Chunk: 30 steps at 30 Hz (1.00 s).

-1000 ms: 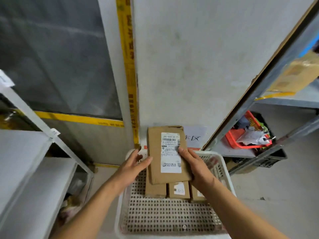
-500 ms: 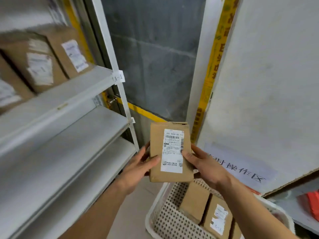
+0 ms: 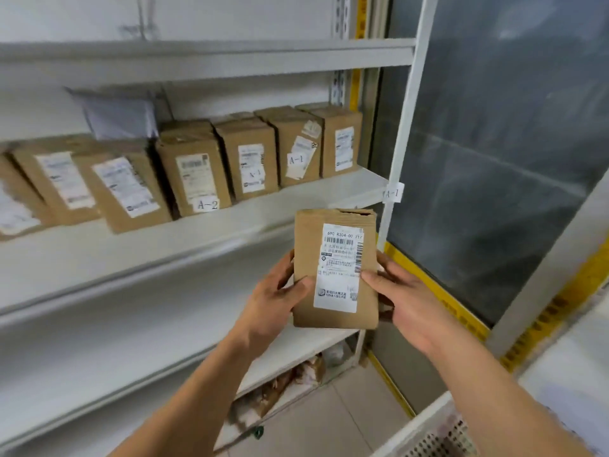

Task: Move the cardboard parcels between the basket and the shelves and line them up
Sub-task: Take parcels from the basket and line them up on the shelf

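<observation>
A flat brown cardboard parcel [image 3: 334, 268], top edge a bit crumpled, was held upright just in front of the white shelves [image 3: 204, 232], below the shelf where a row of parcels [image 3: 194, 174] was stood. It was gripped from both sides: left hand [image 3: 276, 301] and right hand [image 3: 403, 303], thumbs curled onto its front. "690 R304-00 217" could be read on its white label [image 3: 339, 267]; tags reading "A-1" and "A-2" were seen on the shelved boxes.

Pretty soft, even indoor light here, kinda cool and washed out, no harsh glare. The boxes on the shelf [image 3: 204, 169] are smeared with motion blur, worse toward the left. The held parcel [image 3: 334, 268] stays sharp, label readable. Straight lines bow near the edges.
</observation>
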{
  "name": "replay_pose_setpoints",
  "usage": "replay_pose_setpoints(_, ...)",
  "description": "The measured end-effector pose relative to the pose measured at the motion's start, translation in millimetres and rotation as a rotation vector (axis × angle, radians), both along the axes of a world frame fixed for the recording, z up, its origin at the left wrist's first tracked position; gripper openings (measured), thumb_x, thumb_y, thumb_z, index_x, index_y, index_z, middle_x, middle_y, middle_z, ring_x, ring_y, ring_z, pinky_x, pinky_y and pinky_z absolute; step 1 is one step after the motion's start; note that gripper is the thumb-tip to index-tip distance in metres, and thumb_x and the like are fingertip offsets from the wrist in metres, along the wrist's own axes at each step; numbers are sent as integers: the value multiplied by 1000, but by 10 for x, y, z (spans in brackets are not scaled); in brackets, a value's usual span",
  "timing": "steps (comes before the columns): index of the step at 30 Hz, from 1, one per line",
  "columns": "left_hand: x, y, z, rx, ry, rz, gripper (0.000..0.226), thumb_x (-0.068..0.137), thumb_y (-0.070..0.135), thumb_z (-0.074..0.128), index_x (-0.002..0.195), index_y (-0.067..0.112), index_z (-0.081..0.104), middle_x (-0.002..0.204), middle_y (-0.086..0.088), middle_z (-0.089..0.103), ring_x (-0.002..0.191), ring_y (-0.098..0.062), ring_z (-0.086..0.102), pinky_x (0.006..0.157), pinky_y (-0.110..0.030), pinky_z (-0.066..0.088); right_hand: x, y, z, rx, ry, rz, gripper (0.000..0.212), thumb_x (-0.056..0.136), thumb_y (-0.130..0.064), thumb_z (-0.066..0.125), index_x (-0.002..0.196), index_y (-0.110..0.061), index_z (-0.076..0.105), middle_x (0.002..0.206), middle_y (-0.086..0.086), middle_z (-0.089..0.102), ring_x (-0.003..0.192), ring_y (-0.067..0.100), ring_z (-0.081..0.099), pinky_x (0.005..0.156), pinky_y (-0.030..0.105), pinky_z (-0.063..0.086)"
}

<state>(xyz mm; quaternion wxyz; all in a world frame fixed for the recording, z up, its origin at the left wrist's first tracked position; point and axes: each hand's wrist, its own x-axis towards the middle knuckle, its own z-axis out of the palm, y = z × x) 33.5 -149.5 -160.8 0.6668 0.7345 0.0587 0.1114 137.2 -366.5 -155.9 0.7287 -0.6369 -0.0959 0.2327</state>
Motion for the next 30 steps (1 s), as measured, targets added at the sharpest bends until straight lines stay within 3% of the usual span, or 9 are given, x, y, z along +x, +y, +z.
replay_pose_setpoints(4, -328, 744, 213, 8, -65, 114, 52, 107, 10, 56, 153, 33, 49, 141, 8, 67, 128, -15, 65, 110, -46, 51, -87, 830, 268, -9, -82, 135, 63, 98, -14, 69, 154, -37, 50, 132, -7, 74, 132, 18, 62, 116, 47, 40)
replay_pose_setpoints(8, -660, 1561, 463, 58, -140, 185, 57, 108, 4, 52, 157, 30, 43, 146, 7, 64, 133, -14, 61, 113, -39, 49, -259, 1734, 456, 19, -162, 235, 61, 101, -17, 68, 152, -44, 49, 132, -10, 73, 124, 14, 69, 101, 44, 54)
replay_pose_setpoints(14, -1159, 2639, 712, 106, -203, 293, 63, 106, 8, 55, 161, 32, 35, 148, 17, 60, 133, -6, 60, 114, -39, 48, -579, 2931, 667, 123, -230, 328, 56, 103, -13, 62, 148, -44, 51, 132, -10, 73, 120, 16, 71, 103, 49, 55)
replay_pose_setpoints(22, -1714, 3693, 693, 106, -219, 454, 66, 105, 16, 57, 159, 45, 33, 146, 28, 57, 133, 2, 56, 107, -27, 52, -818, 4289, 698, 184, -279, 462, 50, 100, 1, 64, 141, -27, 60, 134, -2, 73, 131, 19, 64, 112, 39, 49)
replay_pose_setpoints(25, -1849, 3963, 644, 104, -213, 507, 67, 105, 8, 55, 161, 39, 33, 149, 21, 57, 136, -2, 56, 102, -22, 53, -853, 4709, 587, 186, -282, 505, 47, 99, 1, 65, 141, -21, 60, 134, -1, 73, 131, 17, 64, 111, 35, 50)
replay_pose_setpoints(27, -1894, 4111, 602, 107, -214, 539, 67, 106, 5, 53, 163, 33, 32, 152, 14, 56, 139, -7, 54, 108, -26, 51, -838, 4966, 494, 192, -299, 523, 46, 99, 0, 66, 141, -18, 60, 133, -2, 73, 128, 14, 66, 111, 35, 51)
replay_pose_setpoints(30, -1921, 4326, 512, 97, -196, 587, 68, 106, 4, 54, 163, 33, 31, 156, 10, 53, 144, -14, 51, 118, -44, 44, -816, 5271, 378, 155, -337, 535, 32, 100, 2, 64, 119, -24, 66, 113, -19, 78, 111, 0, 71, 97, 24, 56)
